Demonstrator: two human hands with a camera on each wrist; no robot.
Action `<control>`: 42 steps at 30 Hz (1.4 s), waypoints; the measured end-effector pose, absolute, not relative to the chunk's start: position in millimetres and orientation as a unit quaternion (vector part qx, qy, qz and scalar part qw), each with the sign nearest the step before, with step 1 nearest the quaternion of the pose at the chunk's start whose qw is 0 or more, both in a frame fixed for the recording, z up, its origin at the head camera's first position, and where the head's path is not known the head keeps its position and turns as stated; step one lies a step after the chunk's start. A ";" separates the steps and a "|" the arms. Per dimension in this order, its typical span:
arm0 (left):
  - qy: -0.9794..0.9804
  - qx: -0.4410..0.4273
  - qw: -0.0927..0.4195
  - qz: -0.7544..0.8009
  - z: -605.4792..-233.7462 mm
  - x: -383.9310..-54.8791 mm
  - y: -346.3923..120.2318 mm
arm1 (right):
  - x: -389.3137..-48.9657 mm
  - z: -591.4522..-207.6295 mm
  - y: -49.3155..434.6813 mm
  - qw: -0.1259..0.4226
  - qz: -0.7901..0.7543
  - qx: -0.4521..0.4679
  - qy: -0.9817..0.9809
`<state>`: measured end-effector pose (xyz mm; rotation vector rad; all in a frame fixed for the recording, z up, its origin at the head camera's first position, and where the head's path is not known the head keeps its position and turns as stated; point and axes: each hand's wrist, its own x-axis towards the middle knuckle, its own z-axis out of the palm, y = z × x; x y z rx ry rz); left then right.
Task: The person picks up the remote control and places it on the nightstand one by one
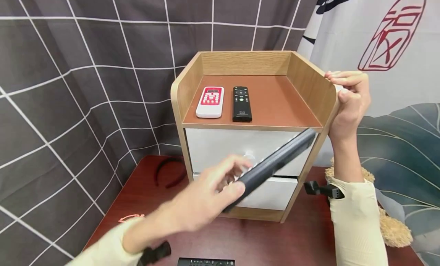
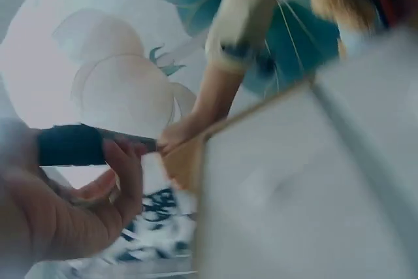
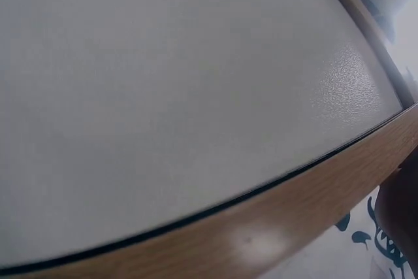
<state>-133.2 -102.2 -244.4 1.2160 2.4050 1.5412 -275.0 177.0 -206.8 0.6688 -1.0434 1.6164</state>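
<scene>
My left hand (image 1: pixel 206 197) holds a long black remote control (image 1: pixel 275 161), its thumb on the near side and fingers curled at the other. The remote slants up to the right, in front of the white upper drawer (image 1: pixel 213 144) of a small wooden cabinet (image 1: pixel 245 63). In the left wrist view the remote (image 2: pixel 72 145) is blurred in the hand. My right hand (image 1: pixel 350 102) grips the front of the cabinet's right side panel. On the brown top lie a white remote with a red face (image 1: pixel 210 102) and a black remote (image 1: pixel 241 104), side by side.
Another black remote (image 1: pixel 206 262) lies at the near edge of view on the dark red table (image 1: pixel 261 243). A black band (image 1: pixel 168 172) and a pink cord (image 1: pixel 131 217) are at left. A tan plush toy (image 1: pixel 395 228) sits at right. Curtains hang behind.
</scene>
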 end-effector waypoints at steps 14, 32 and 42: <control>0.932 0.286 -0.217 -0.046 -143.3 -177.4 -17.3 | -274.5 -202.9 174.6 0.521 0.684 0.278 -0.429; 0.910 0.243 -0.307 -0.136 -171.7 -195.9 27.7 | -274.4 -208.0 179.9 0.526 0.677 0.276 -0.434; 0.840 0.413 -0.338 -0.099 -185.5 -186.8 -18.2 | -276.1 -211.3 182.9 0.521 0.677 0.277 -0.440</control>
